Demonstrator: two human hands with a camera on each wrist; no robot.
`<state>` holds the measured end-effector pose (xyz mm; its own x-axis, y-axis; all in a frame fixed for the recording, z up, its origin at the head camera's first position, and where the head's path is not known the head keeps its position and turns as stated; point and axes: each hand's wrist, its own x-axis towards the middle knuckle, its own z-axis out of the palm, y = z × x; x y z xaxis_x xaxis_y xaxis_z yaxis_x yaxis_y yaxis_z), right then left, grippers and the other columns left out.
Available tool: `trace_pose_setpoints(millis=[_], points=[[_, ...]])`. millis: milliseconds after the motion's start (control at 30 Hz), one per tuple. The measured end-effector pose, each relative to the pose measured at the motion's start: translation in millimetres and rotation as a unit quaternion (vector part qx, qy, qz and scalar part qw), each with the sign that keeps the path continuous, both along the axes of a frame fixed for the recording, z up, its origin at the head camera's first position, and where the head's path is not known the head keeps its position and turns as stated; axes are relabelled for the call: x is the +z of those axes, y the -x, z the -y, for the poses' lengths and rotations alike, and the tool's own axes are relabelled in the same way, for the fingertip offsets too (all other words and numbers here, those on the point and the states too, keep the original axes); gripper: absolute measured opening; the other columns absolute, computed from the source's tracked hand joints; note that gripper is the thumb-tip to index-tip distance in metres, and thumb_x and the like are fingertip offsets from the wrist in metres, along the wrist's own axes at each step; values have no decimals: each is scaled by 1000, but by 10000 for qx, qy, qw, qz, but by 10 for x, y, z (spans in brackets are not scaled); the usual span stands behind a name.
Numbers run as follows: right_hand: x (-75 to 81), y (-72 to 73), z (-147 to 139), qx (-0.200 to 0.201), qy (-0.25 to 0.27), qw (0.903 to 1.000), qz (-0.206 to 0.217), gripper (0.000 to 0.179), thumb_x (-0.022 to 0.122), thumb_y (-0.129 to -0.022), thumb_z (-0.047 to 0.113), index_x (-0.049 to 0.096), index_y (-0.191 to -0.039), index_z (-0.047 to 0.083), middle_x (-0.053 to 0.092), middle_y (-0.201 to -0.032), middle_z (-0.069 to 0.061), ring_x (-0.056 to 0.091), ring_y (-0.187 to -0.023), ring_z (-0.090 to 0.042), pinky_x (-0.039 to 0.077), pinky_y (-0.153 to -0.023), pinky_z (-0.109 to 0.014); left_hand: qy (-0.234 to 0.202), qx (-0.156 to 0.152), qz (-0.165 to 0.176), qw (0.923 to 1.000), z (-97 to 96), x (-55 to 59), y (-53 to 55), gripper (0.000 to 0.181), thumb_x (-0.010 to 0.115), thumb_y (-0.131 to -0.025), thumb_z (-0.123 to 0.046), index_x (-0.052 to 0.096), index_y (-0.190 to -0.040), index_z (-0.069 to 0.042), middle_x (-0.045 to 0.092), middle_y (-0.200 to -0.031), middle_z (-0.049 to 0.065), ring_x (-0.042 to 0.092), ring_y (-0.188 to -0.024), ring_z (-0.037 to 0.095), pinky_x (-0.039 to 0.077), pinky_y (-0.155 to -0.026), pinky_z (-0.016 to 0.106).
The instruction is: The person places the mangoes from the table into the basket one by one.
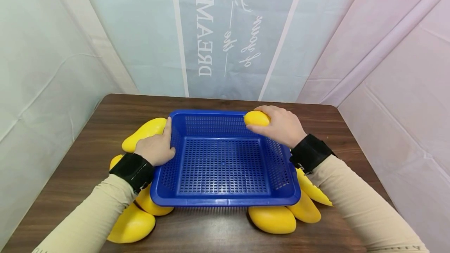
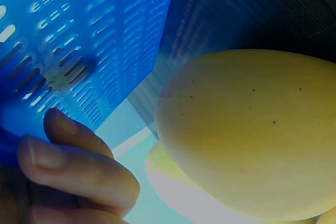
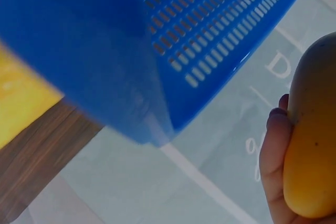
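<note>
A blue perforated plastic basket (image 1: 225, 201) stands at the middle of the table, its floor bare. My left hand (image 1: 156, 148) grips its left rim; in the left wrist view the fingers (image 2: 79, 174) curl at the outside of the wall. Over the far right corner of the basket, my right hand (image 1: 285, 127) holds a yellow mango (image 1: 256, 118) between thumb and fingers. The right wrist view shows this mango (image 3: 315, 135) with fingertips on its side. Beside the left hand lies another mango (image 1: 142, 134), which fills much of the left wrist view.
Several mangoes lie left of the basket, including one near the front (image 1: 131, 225). More lie at its right front, such as a mango (image 1: 273, 220) touching or close to the basket's near side. Behind the brown wooden table (image 1: 211, 233) hangs a printed cloth (image 1: 228, 81).
</note>
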<state>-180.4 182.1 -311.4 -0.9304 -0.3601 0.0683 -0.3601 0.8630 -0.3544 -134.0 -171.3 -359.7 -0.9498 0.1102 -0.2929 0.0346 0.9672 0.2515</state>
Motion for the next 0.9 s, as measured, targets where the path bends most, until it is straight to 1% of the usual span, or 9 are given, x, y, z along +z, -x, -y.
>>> trace_pose_setpoints(millis=[133, 267, 467, 533, 633, 700, 900], points=[[-12, -48, 78, 156, 71, 9998, 30, 63, 62, -86, 60, 59, -133, 17, 68, -115, -6, 59, -87, -23, 46, -73, -36, 22, 11, 15, 10000, 3, 4, -5, 94, 51, -91, -21, -13, -157, -4, 49, -56, 2, 48, -44, 19, 33, -45, 28], [-35, -94, 159, 282, 81, 9996, -11, 62, 64, -86, 59, 61, -131, 17, 68, -114, -5, 58, -85, -22, 46, -71, -35, 21, 20, 4, 10000, 4, 7, -7, 94, 51, -91, -20, -13, -157, -4, 49, -56, 2, 48, -44, 19, 33, -44, 28], [-110, -161, 272, 476, 149, 9988, -14, 58, 65, -84, 59, 64, -127, 19, 68, -105, -1, 56, -80, -18, 44, -66, -31, 2, 35, -13, 10000, 0, -1, -8, 93, 51, -91, -21, -12, -157, -4, 49, -56, 2, 48, -43, 19, 34, -44, 27], [-144, -185, 304, 520, 153, 9985, 10, 59, 65, -84, 60, 64, -127, 20, 68, -106, 0, 56, -79, -17, 44, -65, -30, 10, 34, -32, 10000, -1, -8, -6, 93, 52, -90, -21, -11, -158, -5, 49, -56, 2, 48, -43, 18, 34, -44, 28], [-197, -220, 341, 555, 164, 9983, 54, 61, 66, -83, 60, 64, -128, 20, 68, -114, -2, 57, -81, -17, 45, -65, -29, 20, 20, -71, 10000, -3, -14, -5, 94, 52, -90, -21, -11, -158, -5, 49, -55, 1, 49, -43, 18, 33, -44, 28], [-229, -235, 361, 570, 177, 9982, 101, 61, 66, -83, 61, 64, -129, 20, 68, -116, -2, 57, -81, -17, 46, -65, -28, 25, 6, -94, 10000, -6, -11, -4, 94, 52, -90, -21, -10, -158, -5, 49, -55, 1, 49, -43, 18, 33, -44, 28], [-316, -261, 408, 607, 152, 9980, 113, 60, 66, -83, 61, 65, -128, 21, 68, -111, -2, 56, -79, -16, 46, -64, -28, 21, -6, -115, 9999, -11, 2, -8, 93, 52, -90, -21, -10, -158, -4, 49, -55, 1, 49, -43, 18, 33, -44, 28]])
